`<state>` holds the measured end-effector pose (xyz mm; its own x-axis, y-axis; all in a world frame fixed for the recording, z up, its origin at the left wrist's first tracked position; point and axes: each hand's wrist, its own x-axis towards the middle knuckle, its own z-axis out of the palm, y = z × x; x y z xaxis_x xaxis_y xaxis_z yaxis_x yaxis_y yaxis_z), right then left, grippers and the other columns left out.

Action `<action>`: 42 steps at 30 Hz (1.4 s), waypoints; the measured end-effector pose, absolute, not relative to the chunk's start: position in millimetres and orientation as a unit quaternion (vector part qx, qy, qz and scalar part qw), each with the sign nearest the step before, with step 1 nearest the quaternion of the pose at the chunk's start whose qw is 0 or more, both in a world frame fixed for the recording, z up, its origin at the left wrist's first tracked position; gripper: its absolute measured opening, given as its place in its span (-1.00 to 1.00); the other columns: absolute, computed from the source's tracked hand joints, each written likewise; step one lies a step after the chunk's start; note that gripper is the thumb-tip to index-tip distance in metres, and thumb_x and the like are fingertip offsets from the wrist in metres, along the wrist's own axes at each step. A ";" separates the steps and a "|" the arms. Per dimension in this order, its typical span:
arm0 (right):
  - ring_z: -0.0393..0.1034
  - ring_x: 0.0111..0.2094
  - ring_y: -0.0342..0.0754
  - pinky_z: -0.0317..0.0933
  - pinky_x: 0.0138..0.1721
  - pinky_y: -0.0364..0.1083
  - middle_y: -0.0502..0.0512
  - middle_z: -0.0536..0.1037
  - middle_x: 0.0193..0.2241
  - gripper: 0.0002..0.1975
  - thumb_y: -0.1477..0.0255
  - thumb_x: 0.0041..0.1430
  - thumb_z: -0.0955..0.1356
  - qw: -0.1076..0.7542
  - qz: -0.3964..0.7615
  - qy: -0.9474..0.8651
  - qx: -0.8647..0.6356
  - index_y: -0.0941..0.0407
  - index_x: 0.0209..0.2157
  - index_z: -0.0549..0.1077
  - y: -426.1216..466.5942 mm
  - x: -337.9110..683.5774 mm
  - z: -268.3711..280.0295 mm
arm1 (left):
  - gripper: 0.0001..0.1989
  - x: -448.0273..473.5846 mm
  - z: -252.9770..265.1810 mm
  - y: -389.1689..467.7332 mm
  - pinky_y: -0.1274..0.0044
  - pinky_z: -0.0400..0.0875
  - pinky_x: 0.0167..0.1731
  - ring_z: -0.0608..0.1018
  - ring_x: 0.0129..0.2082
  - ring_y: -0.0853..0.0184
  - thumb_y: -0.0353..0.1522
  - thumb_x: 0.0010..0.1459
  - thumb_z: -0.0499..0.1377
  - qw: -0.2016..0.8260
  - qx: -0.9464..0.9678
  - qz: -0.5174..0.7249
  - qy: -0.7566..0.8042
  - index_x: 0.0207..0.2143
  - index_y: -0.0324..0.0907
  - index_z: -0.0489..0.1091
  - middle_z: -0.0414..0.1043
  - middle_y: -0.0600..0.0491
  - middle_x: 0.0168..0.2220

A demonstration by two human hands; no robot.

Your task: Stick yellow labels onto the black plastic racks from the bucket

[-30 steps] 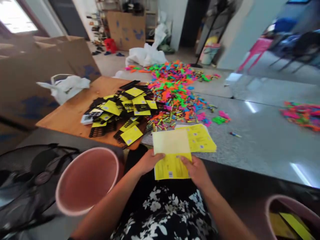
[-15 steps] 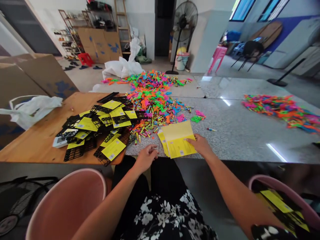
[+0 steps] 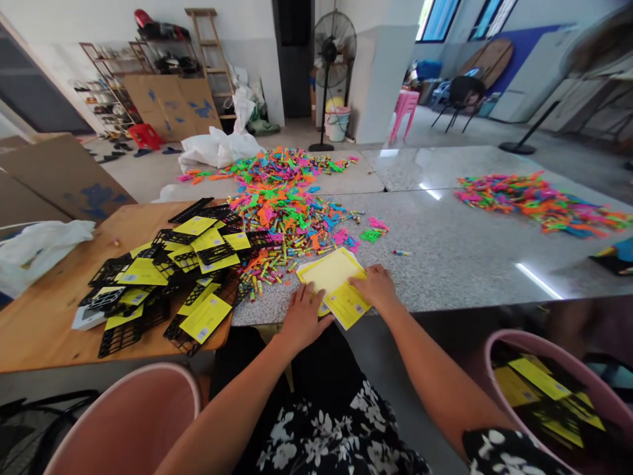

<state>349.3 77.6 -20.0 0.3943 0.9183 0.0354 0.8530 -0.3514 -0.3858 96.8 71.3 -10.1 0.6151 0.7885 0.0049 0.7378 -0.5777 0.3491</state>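
Yellow printed cards (image 3: 349, 305) lie in a loose stack at the table's front edge, a paler panel showing on top. My left hand (image 3: 306, 315) rests on their left side, fingers stretched out and slightly apart. On the right side, my right hand (image 3: 376, 287) grips the cards' edge, its thumb on top and its other fingers partly hidden. Just beyond the cards spreads a heap of small colourful plastic toy pieces (image 3: 277, 218) with short striped tubes among them. Left of it, black plastic grid trays with yellow cards (image 3: 205, 318) are piled on a wooden board.
A second pile of colourful pieces (image 3: 539, 204) lies at the right on the speckled stone table (image 3: 435, 257). Below the table stand a pink tub (image 3: 123, 422) at left and another tub (image 3: 494, 353) holding black trays and yellow cards at right. A white bag (image 3: 44, 254) hangs at far left.
My left hand has moved from beside the cards onto their left side, its fingers straightening. The cards have turned at an angle under both hands. The view has shifted right.
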 end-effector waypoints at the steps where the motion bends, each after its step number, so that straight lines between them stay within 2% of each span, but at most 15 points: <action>1: 0.28 0.16 0.31 0.14 0.21 0.18 0.46 0.43 0.08 -0.48 0.15 0.21 0.42 0.178 0.089 -0.543 -0.816 0.27 0.04 0.47 77.5 349.0 -21.7 | -0.27 97.0 -10.7 71.6 0.08 0.02 0.38 0.07 0.45 -0.14 0.00 0.27 0.17 0.152 0.886 0.081 0.431 0.35 -0.20 0.25 0.05 -0.26 0.44; 6: 0.30 0.17 0.24 0.17 0.22 0.11 0.40 0.43 0.10 -0.51 0.22 0.24 0.40 0.215 0.085 -0.546 -0.806 0.25 0.08 0.42 65.9 351.7 -26.9 | -0.12 98.2 -14.6 69.6 0.04 0.02 0.37 0.08 0.44 -0.17 -0.01 0.11 0.34 0.121 0.889 0.081 0.433 0.37 -0.18 0.20 0.03 -0.29 0.44; 11: 0.37 0.12 0.20 0.21 0.20 0.11 0.39 0.43 0.08 -0.52 0.25 0.27 0.37 0.261 0.102 -0.522 -0.806 0.25 0.12 0.42 45.6 357.5 -28.6 | -0.06 105.9 -19.4 66.6 0.04 -0.02 0.38 -0.02 0.47 -0.16 -0.13 0.08 0.39 0.117 0.913 0.092 0.381 0.43 -0.12 0.11 -0.10 -0.26 0.48; 13: 0.44 0.01 0.15 0.27 0.14 0.11 0.37 0.46 0.05 -0.52 0.25 0.27 0.36 0.278 0.118 -0.506 -0.808 0.24 0.11 0.43 38.8 360.6 -28.5 | -0.16 108.3 -19.7 68.2 0.04 -0.02 0.39 -0.01 0.47 -0.16 -0.17 0.13 0.36 0.126 0.918 0.092 0.364 0.41 -0.12 0.17 -0.08 -0.25 0.48; 17: 0.49 -0.22 0.03 0.35 0.02 0.08 0.31 0.52 -0.01 -0.54 0.20 0.24 0.37 0.316 0.154 -0.481 -0.803 0.21 0.06 0.49 30.1 367.8 -24.1 | -0.50 107.2 -16.9 77.5 0.05 0.03 0.38 0.09 0.45 -0.09 -0.31 0.29 0.19 0.138 0.914 0.122 0.362 0.27 -0.11 0.39 0.08 -0.19 0.43; 21: 0.51 -0.17 0.04 0.37 0.01 0.07 0.30 0.55 -0.01 -0.56 0.19 0.30 0.26 0.373 0.185 -0.458 -0.785 0.19 0.02 0.49 28.0 374.5 -13.2 | -0.59 101.8 -15.0 90.0 0.14 0.17 0.36 0.20 0.40 0.04 -0.45 0.29 0.12 0.163 0.894 0.218 0.356 0.15 -0.12 0.48 0.20 -0.13 0.38; 26: 0.55 -0.17 -0.02 0.43 -0.24 -0.06 0.28 0.53 0.05 -0.47 0.22 0.37 0.10 0.423 0.266 -0.450 -0.740 0.18 0.18 0.37 29.5 376.0 -2.9 | -0.69 94.0 -18.9 95.8 0.25 0.30 0.28 0.40 0.26 0.17 -0.31 0.39 0.05 0.265 0.813 0.355 0.377 0.01 -0.14 0.54 0.38 -0.13 0.24; 29: 0.52 -0.34 -0.07 0.40 -0.32 -0.09 0.14 0.61 -0.20 -0.46 0.25 0.27 0.25 0.403 0.320 -0.475 -0.714 0.15 0.22 0.37 27.3 369.0 -0.8 | -0.64 87.9 -19.7 93.2 0.30 0.36 0.22 0.49 0.19 0.17 -0.23 0.40 0.03 0.363 0.737 0.393 0.413 0.04 -0.20 0.51 0.46 -0.14 0.17; 31: 0.46 -0.42 -0.08 0.36 -0.36 -0.10 0.02 0.59 -0.35 -0.41 0.26 0.15 0.38 0.376 0.346 -0.503 -0.697 0.11 0.20 0.40 25.7 361.2 0.3 | -0.60 84.3 -17.9 92.3 0.33 0.43 0.13 0.56 0.09 0.16 -0.18 0.39 0.03 0.413 0.702 0.380 0.437 0.06 -0.21 0.49 0.54 -0.12 0.08; 34: 0.45 -0.40 -0.08 0.31 -0.35 -0.11 0.00 0.60 -0.34 -0.48 0.23 0.11 0.43 0.343 0.351 -0.532 -0.690 0.10 0.10 0.48 28.0 349.6 2.3 | -0.59 82.8 -12.9 95.5 0.34 0.49 -0.02 0.62 -0.06 0.13 -0.15 0.37 0.04 0.429 0.696 0.331 0.472 0.02 -0.20 0.51 0.62 -0.09 -0.07; 37: 0.45 -0.39 -0.06 0.26 -0.34 -0.11 0.02 0.58 -0.39 -0.70 0.19 0.20 0.40 0.310 0.323 -0.538 -0.714 0.12 -0.18 0.54 36.6 342.8 2.9 | -0.62 86.4 -8.8 101.3 0.31 0.47 -0.07 0.63 -0.13 0.07 -0.18 0.34 0.07 0.371 0.723 0.263 0.521 0.00 -0.22 0.51 0.63 -0.14 -0.14; 39: 0.43 -0.40 -0.05 0.22 -0.34 -0.11 0.01 0.55 -0.46 -0.73 0.19 0.25 0.37 0.287 0.294 -0.538 -0.736 0.11 -0.35 0.51 43.3 340.0 1.2 | -0.58 90.1 -7.5 104.1 0.28 0.46 -0.06 0.63 -0.13 0.03 -0.20 0.32 0.09 0.315 0.743 0.210 0.552 0.10 -0.25 0.45 0.61 -0.19 -0.12; 42: 0.44 -0.31 -0.03 0.21 -0.26 -0.11 0.05 0.56 -0.38 -0.74 0.23 0.29 0.37 0.258 0.236 -0.538 -0.767 0.10 -0.40 0.46 49.6 333.5 -6.0 | -0.36 94.8 -8.6 105.0 0.26 0.45 -0.03 0.63 -0.09 0.00 -0.25 0.29 0.14 0.241 0.765 0.167 0.574 0.36 -0.28 0.17 0.59 -0.23 -0.05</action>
<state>333.5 49.6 -6.0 0.3094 0.9473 -0.0833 0.7035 -0.2870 -0.6502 94.8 105.0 -8.6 0.2864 0.9579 -0.0219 0.7970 -0.2254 0.5604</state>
